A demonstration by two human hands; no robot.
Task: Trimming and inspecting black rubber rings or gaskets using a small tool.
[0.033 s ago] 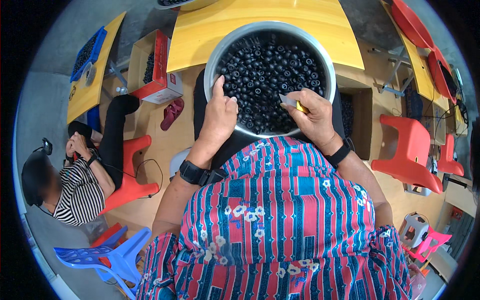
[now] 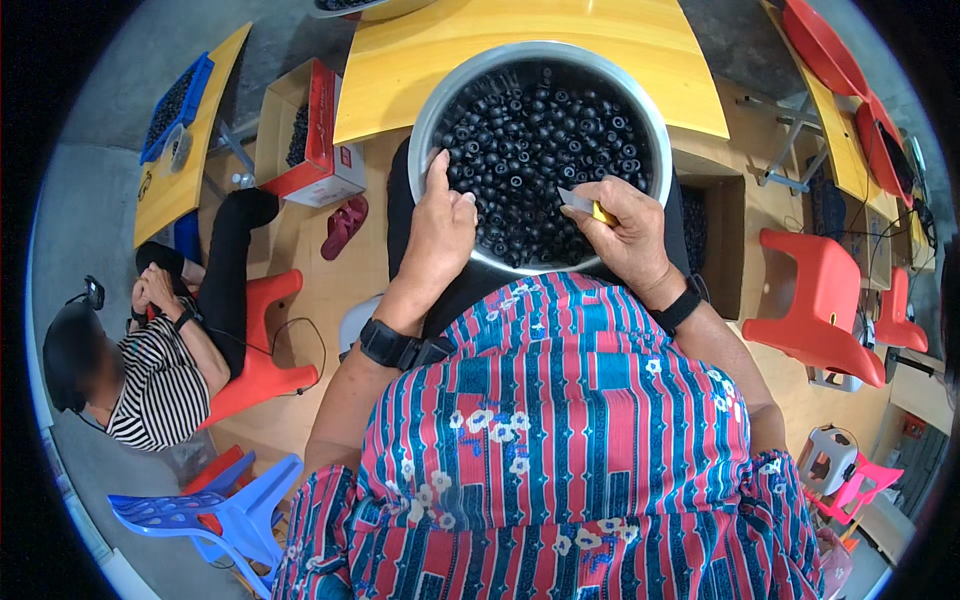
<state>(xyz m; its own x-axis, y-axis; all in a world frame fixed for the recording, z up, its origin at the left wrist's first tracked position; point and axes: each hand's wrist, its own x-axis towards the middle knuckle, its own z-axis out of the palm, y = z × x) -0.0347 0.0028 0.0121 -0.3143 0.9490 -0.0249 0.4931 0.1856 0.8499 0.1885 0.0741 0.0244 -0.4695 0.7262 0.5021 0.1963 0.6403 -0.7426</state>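
A wide metal basin (image 2: 660, 125) rests in front of me against the table edge, holding many small, shiny black round pieces (image 2: 545, 130), several with a ring-shaped opening. My left hand (image 2: 440, 225) is at its lower left, index finger stretched along the inner wall and thumb bent beside it. The other fingers curl underneath, and whatever they hold is hidden. At the lower right, my right hand (image 2: 625, 225) is closed around a small knife (image 2: 602, 212) with a yellow handle. Its short blade points left, over the black pieces.
A yellow table (image 2: 530, 25) stands ahead. A red box (image 2: 315, 140) and a dark red slipper (image 2: 345, 228) lie on the left floor; a person in a striped shirt (image 2: 165, 395) sits nearby. A red stool (image 2: 810, 300) and an open carton (image 2: 725, 240) are at right.
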